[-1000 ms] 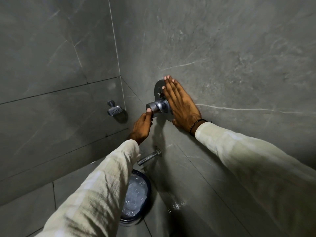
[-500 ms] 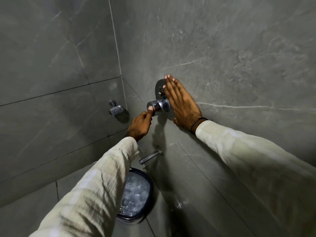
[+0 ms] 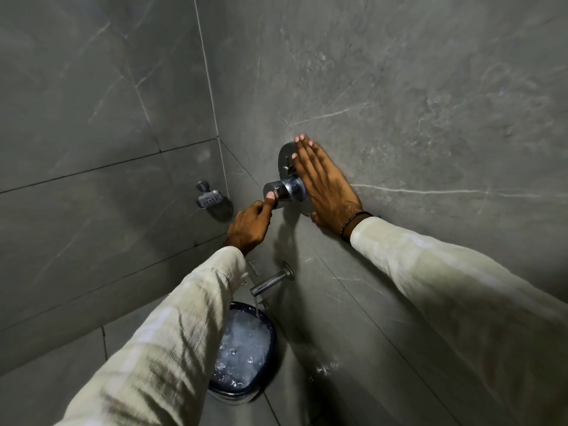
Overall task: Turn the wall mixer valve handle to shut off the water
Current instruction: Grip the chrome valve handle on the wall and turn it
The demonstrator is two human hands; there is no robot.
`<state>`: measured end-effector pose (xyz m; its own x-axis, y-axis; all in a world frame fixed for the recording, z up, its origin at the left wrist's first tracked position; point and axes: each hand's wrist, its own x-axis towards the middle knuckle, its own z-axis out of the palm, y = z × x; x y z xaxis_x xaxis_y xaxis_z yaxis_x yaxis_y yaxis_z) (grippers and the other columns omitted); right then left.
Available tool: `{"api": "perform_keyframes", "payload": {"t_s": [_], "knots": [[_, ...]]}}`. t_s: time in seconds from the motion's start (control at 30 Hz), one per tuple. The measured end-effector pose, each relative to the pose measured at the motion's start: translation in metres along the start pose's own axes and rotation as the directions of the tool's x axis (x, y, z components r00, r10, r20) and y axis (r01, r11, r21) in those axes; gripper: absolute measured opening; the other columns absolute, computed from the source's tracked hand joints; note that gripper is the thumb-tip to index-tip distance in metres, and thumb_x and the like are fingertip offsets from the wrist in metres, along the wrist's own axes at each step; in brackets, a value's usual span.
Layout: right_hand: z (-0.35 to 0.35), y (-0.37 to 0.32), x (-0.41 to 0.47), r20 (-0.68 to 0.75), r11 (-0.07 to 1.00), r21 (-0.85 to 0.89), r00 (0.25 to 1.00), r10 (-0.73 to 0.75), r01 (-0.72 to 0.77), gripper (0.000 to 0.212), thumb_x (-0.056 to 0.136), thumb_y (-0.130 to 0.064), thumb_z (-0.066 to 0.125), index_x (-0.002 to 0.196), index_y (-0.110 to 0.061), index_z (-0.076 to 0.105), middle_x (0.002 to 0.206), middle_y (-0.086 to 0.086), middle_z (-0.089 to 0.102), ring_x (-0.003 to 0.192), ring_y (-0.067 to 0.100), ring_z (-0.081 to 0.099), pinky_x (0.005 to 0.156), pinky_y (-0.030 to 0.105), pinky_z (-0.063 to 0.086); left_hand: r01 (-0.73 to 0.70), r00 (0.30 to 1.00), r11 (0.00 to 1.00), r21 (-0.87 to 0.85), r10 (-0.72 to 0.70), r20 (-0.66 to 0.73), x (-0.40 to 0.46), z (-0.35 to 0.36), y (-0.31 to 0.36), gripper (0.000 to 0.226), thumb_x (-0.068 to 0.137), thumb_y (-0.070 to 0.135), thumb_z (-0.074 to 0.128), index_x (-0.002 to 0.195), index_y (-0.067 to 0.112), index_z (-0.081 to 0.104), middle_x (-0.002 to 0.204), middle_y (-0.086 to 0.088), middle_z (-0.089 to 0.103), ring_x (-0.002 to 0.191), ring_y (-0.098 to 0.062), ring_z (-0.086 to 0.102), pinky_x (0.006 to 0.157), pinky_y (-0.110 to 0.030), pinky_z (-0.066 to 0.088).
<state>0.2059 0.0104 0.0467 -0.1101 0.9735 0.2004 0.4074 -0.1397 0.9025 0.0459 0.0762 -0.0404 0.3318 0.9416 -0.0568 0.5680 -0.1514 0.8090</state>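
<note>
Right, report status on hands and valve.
Left hand thumb on chrome mixer valve handle. Right hand flat on grey tiled wall. Chrome spout trickling into blue bucket. Nothing blocking.

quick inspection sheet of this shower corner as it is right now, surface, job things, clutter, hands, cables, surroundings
surface: grey tiled wall, wet streaks low down
job's things: chrome mixer valve handle on its round wall plate; thin stream running from the spout into the bucket, which holds frothy water
clutter: nothing seen
grips: left hand curled, thumb pressed on the handle's front end; right hand open, flat on the wall beside the valve
cables: nothing seen
surroundings: soap dish on the adjoining wall, grey floor tiles below
</note>
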Motion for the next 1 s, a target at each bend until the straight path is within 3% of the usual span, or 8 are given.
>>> {"api": "perform_keyframes", "payload": {"t_s": [0.1,0.3,0.57,0.77,1.0], "knots": [[-0.002,0.001,-0.001,0.005,1.000,-0.007,1.000,-0.003,0.003,0.112,0.098,-0.079,0.022,0.172,0.001,-0.003,0.176,0.035,-0.006,0.166,0.048,-0.004,0.136,0.053,-0.001,-0.007,1.000,0.999,0.052,0.008,-0.015,-0.001,-0.003,0.002,0.082,0.100,0.077,0.015,0.100,0.014,0.067,0.101,-0.015,0.074,0.096,-0.035,0.068,0.090,-0.044,0.050],[-0.003,0.002,-0.002,0.010,1.000,-0.002,1.000,-0.007,0.007,0.109,0.100,-0.077,0.022,0.172,0.001,-0.003,0.176,0.035,-0.007,0.166,0.048,-0.005,0.136,0.053,-0.001,0.009,1.000,0.994,0.111,-0.008,-0.009,-0.004,-0.008,0.007,0.080,0.101,0.075,0.015,0.103,0.016,0.068,0.109,-0.016,0.075,0.106,-0.040,0.067,0.109,-0.059,0.047],[-0.001,0.001,-0.001,-0.001,1.000,-0.006,1.000,-0.001,0.001,0.109,0.101,-0.077,0.022,0.172,0.001,-0.003,0.176,0.036,-0.007,0.166,0.048,-0.005,0.136,0.054,-0.002,0.026,1.000,0.974,0.224,-0.022,-0.018,-0.004,-0.014,0.012,0.080,0.101,0.075,0.011,0.113,0.022,0.069,0.115,-0.016,0.076,0.119,-0.043,0.063,0.114,-0.063,0.041],[0.002,-0.002,0.001,0.002,1.000,-0.012,1.000,-0.001,0.001,0.110,0.100,-0.078,0.021,0.172,0.001,-0.003,0.175,0.037,-0.008,0.165,0.050,-0.006,0.135,0.056,-0.005,0.052,0.999,0.973,0.224,-0.053,0.002,-0.003,-0.015,0.013,0.078,0.102,0.074,0.013,0.112,0.020,0.067,0.112,-0.014,0.075,0.113,-0.039,0.066,0.114,-0.065,0.039],[0.002,-0.002,0.001,-0.002,1.000,-0.002,1.000,0.011,-0.011,0.112,0.099,-0.079,0.021,0.171,0.004,-0.004,0.174,0.038,-0.010,0.165,0.051,-0.007,0.135,0.057,-0.005,-0.096,0.985,0.976,0.198,0.122,-0.124,-0.007,-0.025,0.036,0.060,0.108,0.060,0.029,0.132,0.013,0.059,0.128,-0.015,0.072,0.112,-0.036,0.068,0.104,-0.063,0.050]]}}
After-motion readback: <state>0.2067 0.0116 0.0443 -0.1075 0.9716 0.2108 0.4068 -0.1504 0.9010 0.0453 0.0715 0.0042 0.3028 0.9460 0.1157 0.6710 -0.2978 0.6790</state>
